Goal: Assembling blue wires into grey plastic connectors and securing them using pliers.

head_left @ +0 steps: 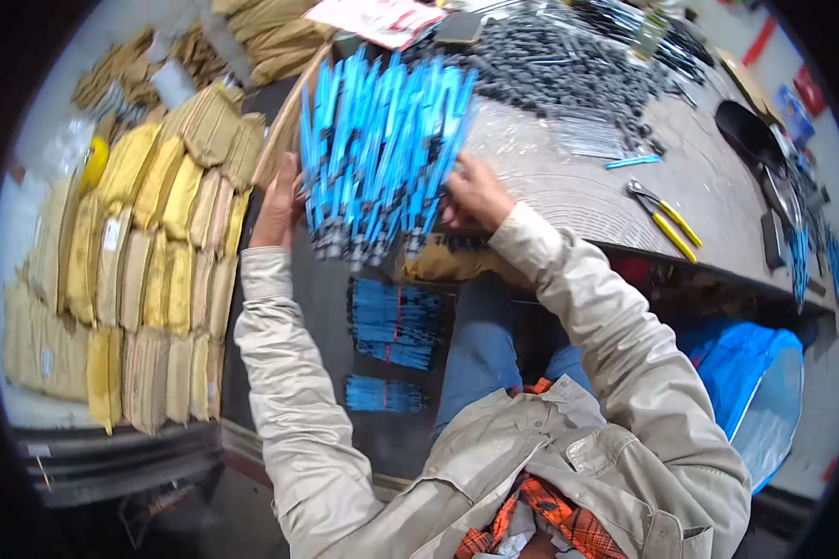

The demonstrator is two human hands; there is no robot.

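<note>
A broad bundle of thin blue sticks with dark ends [378,140] is held up between my two hands, above the left side of the work surface. My left hand [278,203] presses against its left side, with the fingertips mostly hidden behind it. On the other side, my right hand [478,193] has its fingers curled against the lower right edge of the bundle. Below, on a dark surface, lie a larger bundle of similar blue sticks [396,323] tied with a red band and a smaller bundle [384,394].
Yellow-handled pincers [664,222] lie on the grey table [531,158], near a big heap of dark small parts [569,70]. Stacked yellow and tan paper packets [149,242] fill the left side. A blue plastic bag [746,373] hangs at the right, below a black pan-like scoop [750,135].
</note>
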